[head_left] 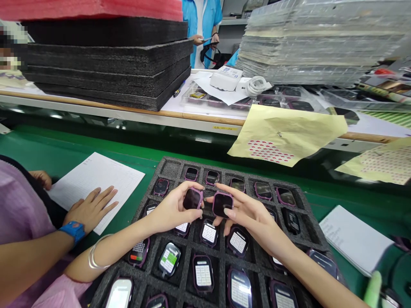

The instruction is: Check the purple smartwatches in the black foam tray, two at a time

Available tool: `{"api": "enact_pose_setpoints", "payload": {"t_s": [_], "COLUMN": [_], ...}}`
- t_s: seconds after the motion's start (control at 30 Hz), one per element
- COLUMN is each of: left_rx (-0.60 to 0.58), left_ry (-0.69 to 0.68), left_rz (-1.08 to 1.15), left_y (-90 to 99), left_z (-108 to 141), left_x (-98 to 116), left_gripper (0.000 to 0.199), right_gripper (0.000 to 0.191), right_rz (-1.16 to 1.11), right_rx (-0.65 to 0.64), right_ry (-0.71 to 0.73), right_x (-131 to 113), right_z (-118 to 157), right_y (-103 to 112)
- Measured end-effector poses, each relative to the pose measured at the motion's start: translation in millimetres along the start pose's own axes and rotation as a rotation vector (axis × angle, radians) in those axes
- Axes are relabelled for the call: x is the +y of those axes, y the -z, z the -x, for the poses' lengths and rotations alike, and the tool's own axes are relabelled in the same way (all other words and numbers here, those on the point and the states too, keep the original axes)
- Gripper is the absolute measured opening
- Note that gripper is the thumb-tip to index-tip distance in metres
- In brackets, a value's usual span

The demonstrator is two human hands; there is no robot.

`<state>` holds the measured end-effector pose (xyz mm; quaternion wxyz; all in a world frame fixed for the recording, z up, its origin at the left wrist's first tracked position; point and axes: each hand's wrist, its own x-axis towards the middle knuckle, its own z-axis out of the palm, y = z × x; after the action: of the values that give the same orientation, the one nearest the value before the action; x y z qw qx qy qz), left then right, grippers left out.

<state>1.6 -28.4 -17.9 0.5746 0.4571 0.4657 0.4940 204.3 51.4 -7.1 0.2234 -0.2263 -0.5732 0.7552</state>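
Note:
Over a black foam tray (189,256) with square compartments, my left hand (180,204) pinches a purple-framed watch (192,199) with a dark screen. My right hand (245,211) holds a second purple-framed watch (222,204), its screen dark too, just to the right of the first. The two watches are close together but apart. Several more watches sit in the compartments below, some lit with white key grids, such as the watch (203,273), and one showing green (169,259).
At the left, another person's hand (93,209) rests on a white sheet (112,175). A paper pad (355,239) lies at the right. Behind, a shelf bears black foam blocks (112,64), clear plastic trays (321,42) and a white box (225,78); yellow paper (285,132) hangs over its edge.

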Motion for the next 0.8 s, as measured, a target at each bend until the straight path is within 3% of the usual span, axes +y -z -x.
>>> {"api": "enact_pose_setpoints", "payload": {"t_s": [0.13, 0.23, 0.33, 0.63, 0.8], "left_rx": [0.068, 0.031, 0.008, 0.1, 0.051], "left_ry": [-0.049, -0.063, -0.06, -0.108, -0.092], "left_rz": [-0.235, -0.332, -0.352, -0.355, -0.392], "left_y": [1.9, 3.6, 3.7, 2.6, 3.4], "left_z": [1.8, 3.4, 4.7, 1.8, 3.1], "left_x": [0.6, 1.3, 0.4, 0.9, 2.3], "left_gripper": [0.036, 0.032, 0.032, 0.04, 0.035], "right_gripper": [0.045, 0.037, 0.04, 0.051, 0.048], "right_rz": [0.019, 0.08, 0.102, 0.083, 0.097], "right_rx": [-0.056, -0.073, -0.046, -0.024, -0.006], "right_ry": [-0.004, -0.047, -0.07, -0.084, -0.119], "right_x": [-0.6, -1.1, -1.4, -2.3, -3.0], "right_z": [0.5, 1.8, 3.0, 3.4, 4.2], "right_y": [-0.1, 0.6, 0.1, -2.4, -1.4]}}
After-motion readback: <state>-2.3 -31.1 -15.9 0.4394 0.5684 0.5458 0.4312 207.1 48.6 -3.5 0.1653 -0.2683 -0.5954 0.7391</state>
